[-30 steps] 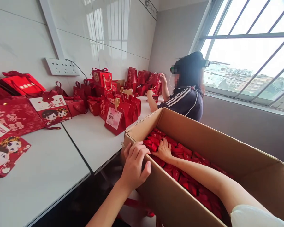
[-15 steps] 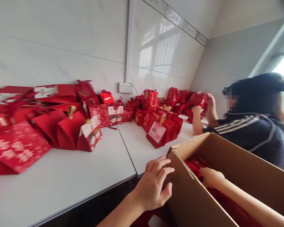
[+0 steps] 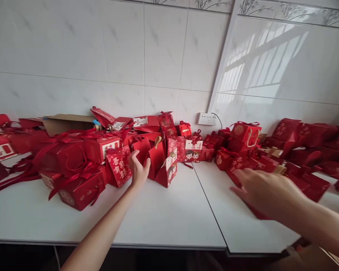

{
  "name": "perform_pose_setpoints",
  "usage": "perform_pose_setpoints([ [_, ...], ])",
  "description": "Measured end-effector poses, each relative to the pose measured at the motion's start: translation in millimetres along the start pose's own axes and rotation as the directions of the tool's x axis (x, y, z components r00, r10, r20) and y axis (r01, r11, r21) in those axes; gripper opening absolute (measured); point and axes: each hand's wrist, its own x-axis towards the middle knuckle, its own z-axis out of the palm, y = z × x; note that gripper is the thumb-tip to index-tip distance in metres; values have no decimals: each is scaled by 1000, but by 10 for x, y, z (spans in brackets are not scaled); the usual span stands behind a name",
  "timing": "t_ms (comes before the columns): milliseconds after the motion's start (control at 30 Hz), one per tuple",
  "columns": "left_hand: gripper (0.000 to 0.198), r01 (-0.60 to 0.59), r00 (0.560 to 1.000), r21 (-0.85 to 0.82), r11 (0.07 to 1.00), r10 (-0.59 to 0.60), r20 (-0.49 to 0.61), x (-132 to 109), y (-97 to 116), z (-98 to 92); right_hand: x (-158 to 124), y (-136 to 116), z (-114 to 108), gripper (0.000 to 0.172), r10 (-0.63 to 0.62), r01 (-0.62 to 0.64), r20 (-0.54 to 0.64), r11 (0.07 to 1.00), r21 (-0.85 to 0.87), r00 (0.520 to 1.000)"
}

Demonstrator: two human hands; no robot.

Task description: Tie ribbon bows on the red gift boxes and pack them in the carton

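My left hand (image 3: 139,171) is raised at the front of a group of red gift boxes, thumb and fingers apart. It is nearest to a plain red peaked box (image 3: 156,160) with a gold loop and a red box with pale lettering (image 3: 119,166); whether it touches them cannot be told. Beside these stands a peaked box with a cartoon couple (image 3: 169,171). My right hand (image 3: 268,192), blurred by motion, is over the right part of the table, its thumb apart from the fingers. It covers part of a cluster of red boxes (image 3: 310,186).
Ribbon-tied red boxes (image 3: 80,186) crowd the left of the white table (image 3: 169,222). An open cardboard carton (image 3: 69,124) lies behind them. Another carton (image 3: 313,258) is at the lower right. A power strip (image 3: 207,119) is on the tiled wall. A seam divides the tabletop.
My view has swung left. My right hand has come out of the carton and is over the table. My left hand has moved from the carton's side to the boxes. The co-worker's upper body has left view.
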Motion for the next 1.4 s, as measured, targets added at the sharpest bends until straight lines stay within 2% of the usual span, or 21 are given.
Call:
perform_pose_setpoints([
  [33,48,15,1000,17,1000,-16,24,-13,-81,5,133,-266,-75,17,-76,77,114,997,-3,991],
  [100,53,31,997,39,999,-33,72,-72,-196,27,422,-668,-127,21,-224,216,158,974,62,962],
  [167,54,36,992,53,998,-42,116,-135,-261,62,758,-910,-54,29,-273,256,83,952,169,958],
  [233,50,31,988,61,998,-40,151,-180,-292,94,1101,-1049,100,55,-277,270,-25,905,329,960],
  [267,48,25,986,63,998,-35,166,-196,-296,103,1252,-1099,190,61,-290,299,-85,860,413,953],
  [300,46,19,984,65,998,-31,176,-210,-291,105,1378,-1142,279,59,-313,335,-126,818,468,941],
  [367,46,4,986,73,997,-17,169,-234,-251,84,1532,-1214,435,40,-355,399,-190,739,543,915],
  [467,52,-155,984,23,988,152,91,-252,-91,12,1527,-1272,579,16,-334,411,-243,688,598,911],
  [567,54,-350,924,-123,929,363,116,-214,172,-31,1382,-1249,631,7,-289,415,-299,607,677,910],
  [633,41,-298,894,-250,921,361,265,-148,355,-3,1297,-1211,654,4,-264,446,-362,464,765,894],
  [700,21,-136,859,-354,925,288,424,-72,493,66,1249,-1179,698,6,-195,451,-408,326,831,892],
  [733,16,-57,843,-382,922,250,477,-42,536,109,1235,-1170,729,7,-148,444,-418,297,846,896],
  [833,16,82,847,-416,906,156,507,-36,573,217,1188,-1177,850,8,-30,472,-489,314,823,872],
  [967,19,184,865,-480,858,91,494,-188,567,208,1033,-1263,963,5,24,586,-642,385,713,766],
  [1067,17,142,882,-532,835,138,451,-276,608,116,905,-1365,966,14,50,631,-715,431,645,698],
  [1167,17,-3,902,-537,844,234,364,-314,636,52,856,-1439,954,16,245,525,-725,548,651,644],
  [1200,20,-71,895,-534,842,291,338,-327,635,45,860,-1444,959,14,296,477,-699,557,680,651],
  [1233,25,-150,877,-532,833,360,317,-344,631,44,871,-1435,970,10,303,457,-663,530,714,685],
  [1267,31,-232,849,-527,818,434,300,-364,623,48,886,-1416,987,8,262,461,-616,467,755,743],
  [1333,42,-393,773,-479,785,564,290,-411,611,66,919,-1358,1033,20,117,457,-495,248,854,861],
  [1400,44,-519,724,-341,784,615,313,-446,607,86,944,-1305,1075,41,12,393,-393,-8,919,919],
])
